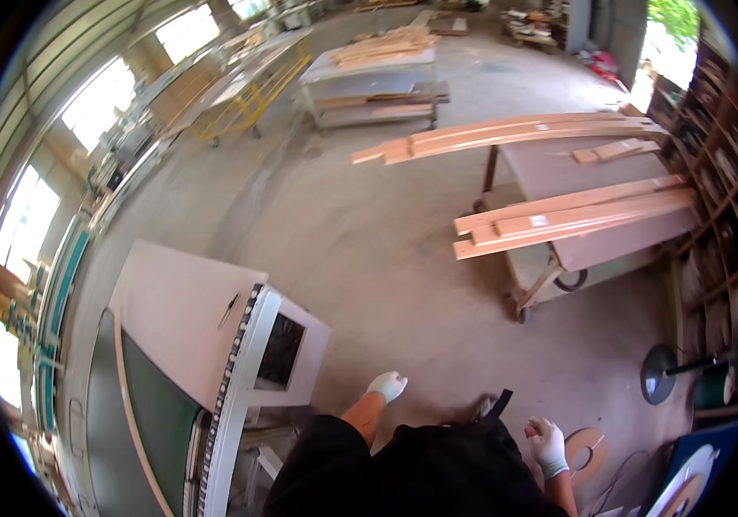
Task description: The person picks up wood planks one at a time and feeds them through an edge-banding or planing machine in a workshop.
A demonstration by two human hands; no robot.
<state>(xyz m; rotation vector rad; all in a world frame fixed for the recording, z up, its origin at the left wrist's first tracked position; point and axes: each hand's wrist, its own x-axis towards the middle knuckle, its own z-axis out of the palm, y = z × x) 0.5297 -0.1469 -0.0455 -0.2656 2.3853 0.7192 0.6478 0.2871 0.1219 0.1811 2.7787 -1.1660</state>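
Note:
My left hand point(388, 385), in a white glove, hangs in front of my body with its fingers curled closed. Nothing shows in it. It is nearest to the pale machine point(252, 345) with a black-toothed strip along its edge, but apart from it. My right hand point(547, 444), also gloved in white, hangs lower on the right, fingers curled in and nothing visible between them. Close beside it on the floor lies a tan ring-shaped disc point(587, 455). A dark slim tool point(228, 308), perhaps a pen, rests on the machine's pale top.
Ahead on the right stands a wheeled table point(550, 164) bearing long wooden boards point(576, 215) that overhang its left edge. Shelving point(731, 172) runs along the right. Farther off are another loaded table point(369, 73) and a yellow-framed cart point(257, 95). A black round base point(658, 375) stands lower right.

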